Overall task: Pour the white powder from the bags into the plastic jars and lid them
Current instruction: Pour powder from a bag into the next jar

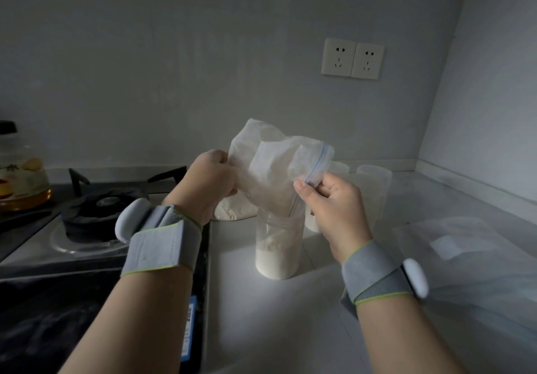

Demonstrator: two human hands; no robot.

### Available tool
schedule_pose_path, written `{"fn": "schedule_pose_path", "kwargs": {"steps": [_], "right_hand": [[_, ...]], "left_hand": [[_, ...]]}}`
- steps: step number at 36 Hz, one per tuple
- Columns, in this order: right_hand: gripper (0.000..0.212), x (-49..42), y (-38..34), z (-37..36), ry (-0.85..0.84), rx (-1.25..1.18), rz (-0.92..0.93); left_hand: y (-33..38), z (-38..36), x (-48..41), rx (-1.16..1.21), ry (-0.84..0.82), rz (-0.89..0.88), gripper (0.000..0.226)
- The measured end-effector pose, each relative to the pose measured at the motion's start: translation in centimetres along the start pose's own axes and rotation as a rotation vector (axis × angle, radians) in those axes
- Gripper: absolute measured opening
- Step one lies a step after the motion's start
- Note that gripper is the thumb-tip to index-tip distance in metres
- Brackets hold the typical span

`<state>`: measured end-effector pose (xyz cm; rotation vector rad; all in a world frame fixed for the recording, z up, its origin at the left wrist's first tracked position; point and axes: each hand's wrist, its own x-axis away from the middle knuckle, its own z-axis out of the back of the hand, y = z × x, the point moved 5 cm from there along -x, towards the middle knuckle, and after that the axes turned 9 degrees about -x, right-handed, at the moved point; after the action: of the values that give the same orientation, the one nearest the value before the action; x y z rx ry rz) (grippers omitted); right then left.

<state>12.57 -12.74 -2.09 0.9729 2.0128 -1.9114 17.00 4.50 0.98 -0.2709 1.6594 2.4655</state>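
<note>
A clear zip bag of white powder is tipped over an open plastic jar on the white counter, its mouth pointing down into the jar. My left hand grips the bag's left side. My right hand pinches the blue zip edge at the bag's right. The jar holds white powder in its lower part. Another bag of powder lies on the counter behind the jar, partly hidden by my left hand.
More plastic jars stand behind my right hand. An empty clear bag lies on the counter at right. A gas stove sits to the left, with a glass kettle at far left. Wall sockets are above.
</note>
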Motion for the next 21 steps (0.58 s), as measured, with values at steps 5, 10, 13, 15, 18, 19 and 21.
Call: {"fn": "schedule_pose_path", "kwargs": {"steps": [5, 10, 13, 15, 18, 19, 21], "right_hand": [[0.019, 0.0, 0.2, 0.2, 0.022, -0.01, -0.009], [0.022, -0.1, 0.3, 0.1, 0.019, -0.017, -0.015], [0.025, -0.2, 0.2, 0.3, 0.037, -0.007, 0.008], [0.023, -0.3, 0.2, 0.4, 0.049, -0.013, 0.018], [0.015, -0.2, 0.2, 0.3, 0.065, -0.018, 0.029], [0.014, -0.2, 0.1, 0.4, 0.075, -0.021, 0.036], [0.017, -0.2, 0.0, 0.5, 0.099, -0.03, 0.042]], "left_hand": [[0.6, -0.6, 1.0, -0.104, -0.241, -0.11, 0.021], [-0.2, -0.7, 0.9, -0.166, -0.268, -0.07, 0.051], [-0.4, -0.8, 0.8, -0.182, -0.215, -0.057, 0.016], [-0.3, -0.8, 0.7, -0.162, -0.169, -0.045, 0.015], [-0.4, -0.8, 0.5, -0.062, -0.159, -0.001, 0.009], [-0.4, -0.8, 0.6, -0.022, -0.17, 0.009, 0.005], [-0.4, -0.9, 0.5, 0.045, -0.195, 0.015, 0.014]]}}
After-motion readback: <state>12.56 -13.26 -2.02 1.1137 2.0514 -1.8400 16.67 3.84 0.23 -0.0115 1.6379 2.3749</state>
